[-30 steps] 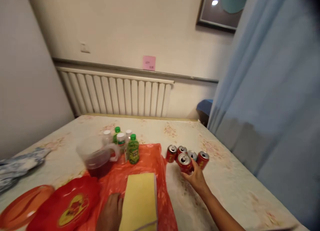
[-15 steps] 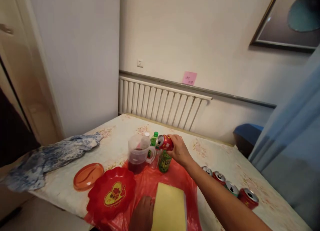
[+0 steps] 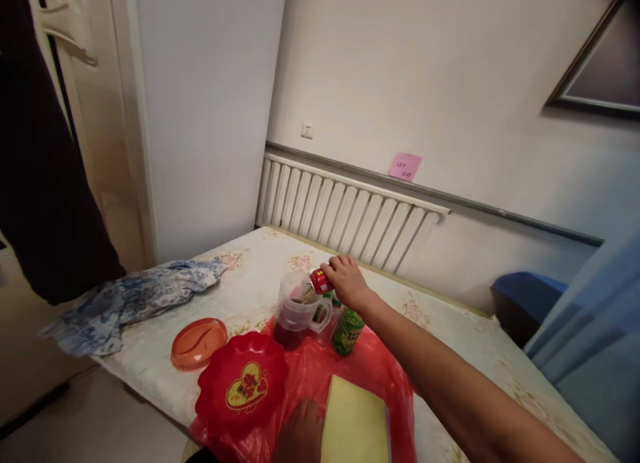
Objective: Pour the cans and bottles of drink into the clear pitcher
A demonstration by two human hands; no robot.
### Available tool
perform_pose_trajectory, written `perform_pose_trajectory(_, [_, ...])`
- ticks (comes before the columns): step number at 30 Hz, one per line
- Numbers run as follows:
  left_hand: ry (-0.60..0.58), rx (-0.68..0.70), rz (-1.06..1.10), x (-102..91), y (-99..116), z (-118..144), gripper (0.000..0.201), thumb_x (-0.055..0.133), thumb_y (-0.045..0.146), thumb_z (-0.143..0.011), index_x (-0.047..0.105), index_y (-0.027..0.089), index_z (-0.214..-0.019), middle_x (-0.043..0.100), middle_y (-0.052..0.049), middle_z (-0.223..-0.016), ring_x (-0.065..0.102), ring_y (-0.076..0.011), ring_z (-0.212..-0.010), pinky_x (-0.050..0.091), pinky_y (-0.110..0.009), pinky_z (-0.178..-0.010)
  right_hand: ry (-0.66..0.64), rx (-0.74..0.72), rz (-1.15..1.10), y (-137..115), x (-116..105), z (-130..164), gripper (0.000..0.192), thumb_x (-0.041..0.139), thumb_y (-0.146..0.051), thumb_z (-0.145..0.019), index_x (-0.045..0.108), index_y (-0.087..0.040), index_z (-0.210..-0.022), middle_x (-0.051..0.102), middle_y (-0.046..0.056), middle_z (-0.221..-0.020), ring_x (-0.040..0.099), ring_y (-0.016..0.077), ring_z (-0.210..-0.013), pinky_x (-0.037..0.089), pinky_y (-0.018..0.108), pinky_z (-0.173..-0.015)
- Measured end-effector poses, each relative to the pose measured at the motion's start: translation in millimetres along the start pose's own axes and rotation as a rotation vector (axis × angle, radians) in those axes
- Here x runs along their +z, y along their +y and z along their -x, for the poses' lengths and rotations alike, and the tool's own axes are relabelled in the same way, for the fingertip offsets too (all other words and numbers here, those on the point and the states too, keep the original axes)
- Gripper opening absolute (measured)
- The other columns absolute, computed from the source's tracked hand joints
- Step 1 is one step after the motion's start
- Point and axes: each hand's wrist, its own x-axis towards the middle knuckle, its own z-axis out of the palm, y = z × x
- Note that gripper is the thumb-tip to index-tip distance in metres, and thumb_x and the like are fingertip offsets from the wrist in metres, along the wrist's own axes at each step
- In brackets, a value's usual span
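Note:
My right hand [image 3: 345, 278] is closed around a red drink can [image 3: 320, 281], tipped on its side over the mouth of a clear plastic pitcher [image 3: 294, 309]. Liquid runs from the can into the pitcher, which holds dark liquid at its bottom. Beside the pitcher's handle stands a green can [image 3: 349, 331]; bottles behind it are mostly hidden. My left hand [image 3: 303, 431] lies on the red plastic bag [image 3: 373, 363], at the left edge of a yellow notebook [image 3: 356, 419], its fingers laid out and holding nothing visible.
A red scalloped plate [image 3: 270, 376] sits left of the notebook, with an orange lid [image 3: 199, 344] beyond it. Blue-and-white cloth [image 3: 150, 303] is bunched at the table's left edge. A white radiator [image 3: 345, 213] runs behind the table. My right forearm crosses the table's right side.
My right hand has moved the red can left and tipped it further over the pitcher; liquid now pours out. The view has shifted, and the cans on the right are hidden behind my forearm.

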Motion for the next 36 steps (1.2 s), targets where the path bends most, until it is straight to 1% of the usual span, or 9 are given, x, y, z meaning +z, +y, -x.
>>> perform_pose_trajectory(3, [-0.008, -0.056, -0.003, 8.2, -4, -3, 0.019, 0.054, 0.035, -0.094, 0.061, 0.031, -0.11, 0.059, -0.006, -0.125, 0.059, -0.0186, -0.106, 0.053, -0.035, -0.087, 0.001, -0.079, 0.045, -2, -4, -5, 0.031, 0.054, -0.015, -0.085, 0.057, -0.019, -0.115, 0.058, 0.014, -0.108, 0.044, 0.0296, -0.103, 0.028, 0.043, -0.094])
perform_pose_trajectory(6, [-0.008, -0.09, -0.009, 14.2, -7, -3, 0.019, 0.054, 0.035, -0.094, 0.061, 0.031, -0.111, 0.058, -0.006, -0.125, 0.058, -0.0191, -0.108, 0.052, -0.036, -0.089, 0.013, -0.124, 0.081, -5, -7, -9, 0.026, 0.051, -0.016, -0.088, 0.058, -0.018, -0.112, 0.059, 0.013, -0.105, 0.045, 0.0297, -0.103, 0.027, 0.045, -0.097])
perform_pose_trajectory(10, [-0.001, -0.101, -0.021, 18.2, -11, -1, 0.019, 0.054, 0.034, -0.094, 0.061, 0.03, -0.111, 0.058, -0.006, -0.125, 0.058, -0.0197, -0.108, 0.051, -0.038, -0.091, 0.002, -0.154, 0.104, -6, -8, -12, 0.024, 0.05, -0.019, -0.089, 0.058, -0.019, -0.112, 0.059, 0.012, -0.105, 0.045, 0.0293, -0.103, 0.026, 0.046, -0.099])
perform_pose_trajectory(14, [0.024, -0.104, -0.051, 21.4, -15, 0, 0.018, 0.054, 0.034, -0.094, 0.061, 0.03, -0.11, 0.059, -0.005, -0.123, 0.059, -0.0191, -0.106, 0.051, -0.037, -0.089, 0.003, -0.187, 0.116, -6, -10, -15, 0.025, 0.051, -0.019, -0.089, 0.058, -0.018, -0.113, 0.06, 0.012, -0.105, 0.045, 0.0295, -0.103, 0.025, 0.048, -0.1])
perform_pose_trajectory(18, [0.059, -0.082, -0.078, 25.8, -18, 0, 0.018, 0.054, 0.034, -0.094, 0.062, 0.029, -0.11, 0.06, -0.006, -0.123, 0.059, -0.0186, -0.105, 0.052, -0.036, -0.089, 0.017, -0.211, 0.14, -6, -11, -17, 0.025, 0.052, -0.019, -0.089, 0.059, -0.017, -0.113, 0.06, 0.013, -0.105, 0.046, 0.0297, -0.104, 0.024, 0.049, -0.102])
perform_pose_trajectory(22, [0.112, -0.041, -0.11, 30.4, -21, 0, 0.018, 0.054, 0.034, -0.094, 0.062, 0.027, -0.108, 0.061, -0.006, -0.119, 0.061, -0.0178, -0.1, 0.053, -0.035, -0.085, 0.027, -0.225, 0.154, -8, -12, -19, 0.024, 0.048, -0.018, -0.092, 0.059, -0.018, -0.113, 0.06, 0.013, -0.106, 0.046, 0.0294, -0.104, 0.025, 0.05, -0.102])
perform_pose_trajectory(27, [0.202, 0.016, -0.161, 37.0, -25, 3, 0.026, 0.056, 0.035, -0.093, 0.059, 0.019, -0.113, 0.062, -0.006, -0.114, 0.062, -0.0183, -0.096, 0.055, -0.038, -0.083, 0.036, -0.251, 0.175, -8, -14, -20, 0.023, 0.047, -0.019, -0.093, 0.058, -0.016, -0.113, 0.06, 0.012, -0.104, 0.048, 0.0292, -0.102, 0.027, 0.052, -0.102])
perform_pose_trajectory(31, [0.249, 0.015, -0.197, 42.4, -26, 3, 0.024, 0.055, 0.034, -0.093, 0.06, 0.02, -0.112, 0.062, -0.006, -0.115, 0.062, -0.0176, -0.095, 0.055, -0.037, -0.083, 0.048, -0.266, 0.2, -7, -15, -21, 0.023, 0.049, -0.019, -0.092, 0.058, -0.016, -0.112, 0.06, 0.012, -0.104, 0.049, 0.0289, -0.102, 0.029, 0.051, -0.102])
perform_pose_trajectory(36, [0.262, 0.034, -0.221, 44.1, -27, 3, 0.023, 0.054, 0.034, -0.094, 0.06, 0.021, -0.112, 0.062, -0.006, -0.116, 0.062, -0.0175, -0.097, 0.054, -0.037, -0.084, 0.06, -0.278, 0.201, -8, -13, -23, 0.023, 0.049, -0.019, -0.092, 0.059, -0.016, -0.112, 0.06, 0.012, -0.103, 0.049, 0.0291, -0.101, 0.03, 0.052, -0.1])
